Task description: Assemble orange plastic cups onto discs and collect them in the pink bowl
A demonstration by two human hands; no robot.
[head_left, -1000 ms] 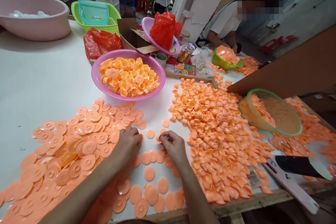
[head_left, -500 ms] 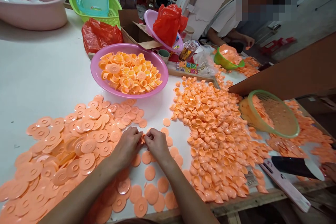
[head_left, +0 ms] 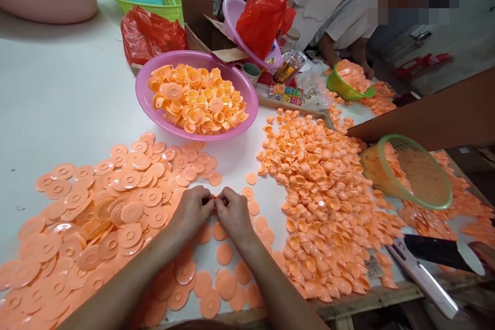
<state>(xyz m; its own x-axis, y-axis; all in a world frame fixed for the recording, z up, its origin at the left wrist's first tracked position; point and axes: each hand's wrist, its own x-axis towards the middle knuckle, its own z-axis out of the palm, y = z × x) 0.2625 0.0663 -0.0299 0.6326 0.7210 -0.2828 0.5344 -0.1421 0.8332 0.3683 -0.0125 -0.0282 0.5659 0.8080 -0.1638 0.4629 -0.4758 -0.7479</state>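
Note:
My left hand (head_left: 196, 208) and my right hand (head_left: 234, 209) meet fingertip to fingertip above the table. Both are closed in a pinch on one small orange plastic piece (head_left: 215, 196). The fingers cover most of it, so its exact shape is hidden. Left of my hands spreads a heap of flat orange toy saucers (head_left: 131, 211), each with a ring in the middle. Several loose orange discs (head_left: 224, 254) lie beneath and between my forearms. To the right is a broad pile of small orange toy cups (head_left: 317, 201).
A pink bowl (head_left: 149, 105) of orange cups and saucers stands ahead. Behind it are a cardboard box (head_left: 199, 26) and red plastic bags (head_left: 152, 36). At right are a tipped green-rimmed basket (head_left: 421, 172) and a phone (head_left: 425, 281). A co-worker's arm (head_left: 358, 54) reaches toward a green bowl (head_left: 344, 90).
My hands have drawn closer together, hiding more of the orange piece. The co-worker's hand has lowered beside the green bowl. The whole view has shifted slightly.

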